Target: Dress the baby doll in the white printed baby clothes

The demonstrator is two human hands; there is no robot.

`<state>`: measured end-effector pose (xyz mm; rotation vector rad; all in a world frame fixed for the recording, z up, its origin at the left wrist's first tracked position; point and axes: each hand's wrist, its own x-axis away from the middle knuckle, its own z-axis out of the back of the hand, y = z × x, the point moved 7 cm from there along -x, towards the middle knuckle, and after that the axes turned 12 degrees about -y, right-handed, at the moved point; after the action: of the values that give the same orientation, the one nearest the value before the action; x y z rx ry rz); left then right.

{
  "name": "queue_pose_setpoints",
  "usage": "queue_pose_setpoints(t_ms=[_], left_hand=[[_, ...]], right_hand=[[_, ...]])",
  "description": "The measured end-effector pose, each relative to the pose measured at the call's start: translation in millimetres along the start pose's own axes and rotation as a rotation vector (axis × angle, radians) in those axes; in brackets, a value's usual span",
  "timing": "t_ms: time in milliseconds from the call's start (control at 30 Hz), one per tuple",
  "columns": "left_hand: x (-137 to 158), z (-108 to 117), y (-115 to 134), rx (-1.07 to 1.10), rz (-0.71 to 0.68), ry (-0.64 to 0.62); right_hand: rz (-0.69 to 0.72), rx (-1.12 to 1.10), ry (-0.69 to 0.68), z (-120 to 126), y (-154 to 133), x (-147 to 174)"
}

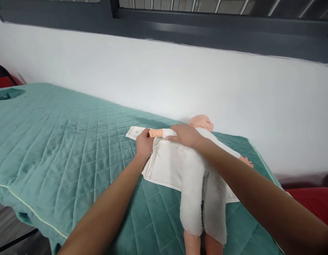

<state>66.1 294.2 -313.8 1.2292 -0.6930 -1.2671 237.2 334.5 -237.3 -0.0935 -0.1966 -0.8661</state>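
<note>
A baby doll (193,177) with a white cloth body lies on its back, legs toward me. Beneath it a white cloth garment (164,164) is spread out, and a flap with a small label (136,132) sticks out beyond the doll's hand. My left hand (144,145) is closed at the garment's edge, right beside the doll's small hand (154,133). My right hand (186,135) grips the doll's upper arm near the shoulder, thumb on the near side. Part of the doll's chest is hidden behind my right hand and forearm.
A green quilted cover (73,141) with a hole at its far left lies under everything. Behind it rises a white wall (126,71) below a dark window frame (179,30). Red items (311,203) show at the right and far left edges.
</note>
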Motion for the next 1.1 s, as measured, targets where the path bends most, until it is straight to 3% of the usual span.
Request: queue_pose_setpoints(t_ms=[200,367,467,667,733,833,933,1000,1067,1100], left_hand=[[-2,11,-7,0.075,0.076,0.086],[-1,10,-6,0.108,0.069,0.084],[2,3,2,0.074,0.009,0.006],[12,-28,25,-0.287,-0.189,-0.302],[15,-33,30,-0.343,-0.272,-0.349],[13,-24,30,-0.421,-0.282,-0.223],[8,-12,20,-0.552,-0.127,-0.072],[5,-12,14,-0.646,-0.05,-0.07],[5,-16,13,-0.729,-0.017,-0.092],[5,-18,13,-0.757,-0.006,-0.098]], right_hand=[[-0.101,0.129,-0.07,-9,2,1],[-0.084,0.218,-0.061,-18,-1,-2],[-0.1,0.228,-0.055,-24,-2,-8],[-0.166,0.168,0.003,-25,-12,-20],[-0.172,0.155,0.029,-19,-15,-14],[-0.19,0.075,0.108,-5,-6,13],[-0.31,-0.175,0.319,1,29,64],[-0.477,-0.36,0.539,-9,61,110],[-0.713,-0.562,0.745,-35,92,156],[-0.797,-0.638,0.775,-51,102,173]])
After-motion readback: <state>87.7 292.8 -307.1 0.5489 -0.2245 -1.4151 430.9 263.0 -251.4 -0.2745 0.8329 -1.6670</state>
